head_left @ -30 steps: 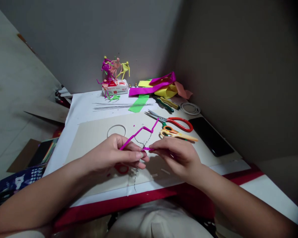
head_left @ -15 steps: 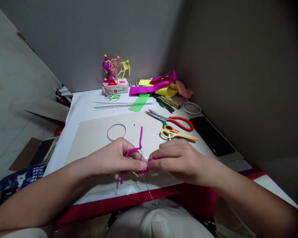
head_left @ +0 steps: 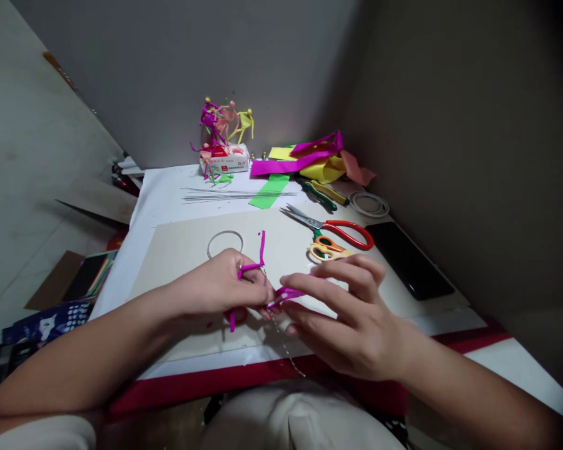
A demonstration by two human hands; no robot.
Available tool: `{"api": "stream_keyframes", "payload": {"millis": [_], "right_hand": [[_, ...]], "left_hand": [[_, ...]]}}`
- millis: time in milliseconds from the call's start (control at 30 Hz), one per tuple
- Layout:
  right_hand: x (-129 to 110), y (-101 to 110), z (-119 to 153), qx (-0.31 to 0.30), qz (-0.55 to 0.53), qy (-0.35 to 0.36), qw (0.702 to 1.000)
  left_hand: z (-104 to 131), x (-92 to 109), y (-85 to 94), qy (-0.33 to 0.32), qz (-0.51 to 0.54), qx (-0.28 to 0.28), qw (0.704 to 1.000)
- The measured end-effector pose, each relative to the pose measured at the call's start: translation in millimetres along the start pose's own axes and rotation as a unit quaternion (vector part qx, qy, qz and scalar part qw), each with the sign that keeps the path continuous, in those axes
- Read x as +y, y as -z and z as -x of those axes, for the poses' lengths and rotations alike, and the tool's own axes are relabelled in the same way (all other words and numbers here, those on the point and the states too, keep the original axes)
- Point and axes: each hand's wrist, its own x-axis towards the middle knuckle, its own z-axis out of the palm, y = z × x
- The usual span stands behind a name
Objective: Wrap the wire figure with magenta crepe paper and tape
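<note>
My left hand (head_left: 220,284) pinches a wire figure wrapped in magenta paper (head_left: 263,247); one wrapped limb points up and another shows below the fingers. From the pinch a bare twisted wire (head_left: 285,351) hangs toward my lap. A loose magenta paper strip (head_left: 288,293) runs right from the left fingertips. My right hand (head_left: 356,312) is close beside that strip with its fingers spread, and does not appear to grip it. The strip's far end is hidden behind the right fingers. Behind the left hand lies a wire ring (head_left: 225,232), partly covered.
Red-handled scissors (head_left: 347,231), smaller orange-yellow scissors (head_left: 328,249), pliers (head_left: 319,195), a white coil (head_left: 370,204) and a black phone (head_left: 408,259) lie right. Straight wires (head_left: 216,195) and crepe strips (head_left: 281,167) are behind. Several small figures (head_left: 225,122) stand around a box (head_left: 232,161).
My right hand has opened its fingers and let go of the strip, which now shows wider. My left hand keeps its pinch. The whole view has shifted slightly.
</note>
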Motion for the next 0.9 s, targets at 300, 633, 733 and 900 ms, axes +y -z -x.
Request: {"api": "stream_keyframes", "payload": {"millis": [300, 633, 733, 900], "right_hand": [[-23, -27, -10, 0.052, -0.055, -0.239, 0.968], [-21, -38, -18, 0.081, -0.022, -0.259, 0.962], [-21, -39, -22, 0.064, -0.004, -0.265, 0.962], [-17, -39, -22, 0.050, -0.043, -0.290, 0.955]], "left_hand": [[-3, -2, -8.1, -0.013, 0.079, 0.110, 0.991], [-8, -11, -17.1, -0.049, 0.173, 0.176, 0.968], [-8, -8, -19.5, -0.064, 0.152, 0.200, 0.966], [-9, -8, -20.2, -0.081, 0.149, 0.206, 0.964]]}}
